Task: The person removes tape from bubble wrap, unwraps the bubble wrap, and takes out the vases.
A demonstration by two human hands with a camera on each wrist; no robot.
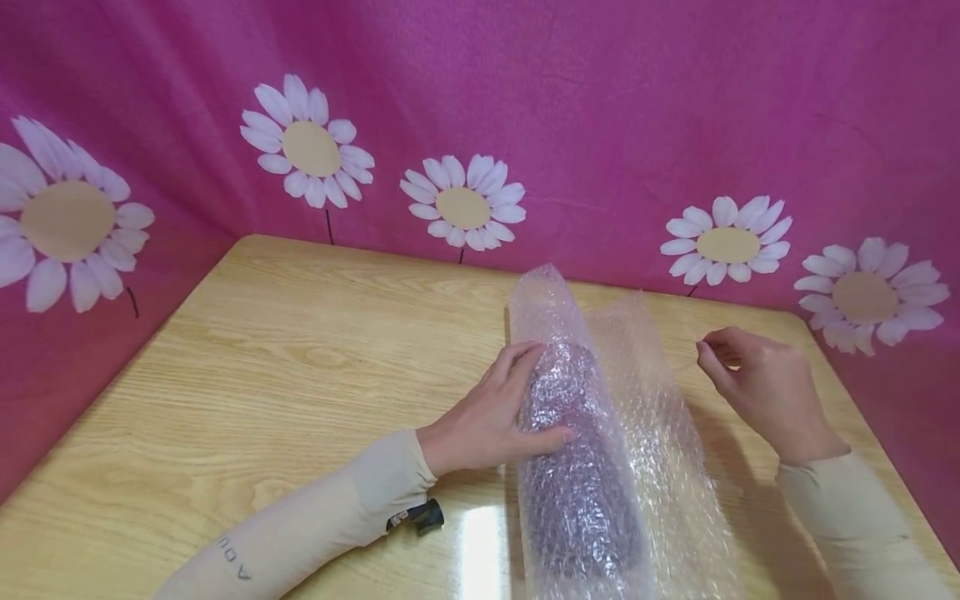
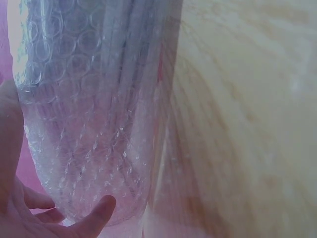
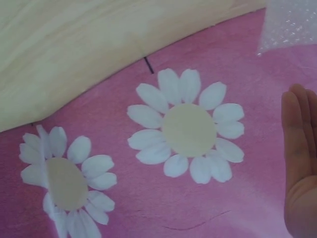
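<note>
Beneath the left hand (image 1: 486,417), fingers clamped round it: bubble-wrapped bundle (image 1: 585,508), on desk (image 1: 322,358). Right hand (image 1: 772,392): thumb and forefinger close together, any hold unclear. Best: light steady grip, loose flap (image 1: 671,450) drawn snug.

Bundle (image 1: 581,500) on table (image 1: 337,367), left hand (image 1: 483,421) on it; flap (image 1: 652,417) right of bundle, then right hand (image 1: 772,392); curtain (image 1: 585,125) behind.

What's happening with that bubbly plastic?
A person's bare left hand grips a long, purplish bundle wrapped in clear plastic bubble wrap on a pale wooden table. A loose bubble-wrap flap spreads beside it. The bare right hand hovers beyond the flap; whether it pinches something isn't clear.
</note>
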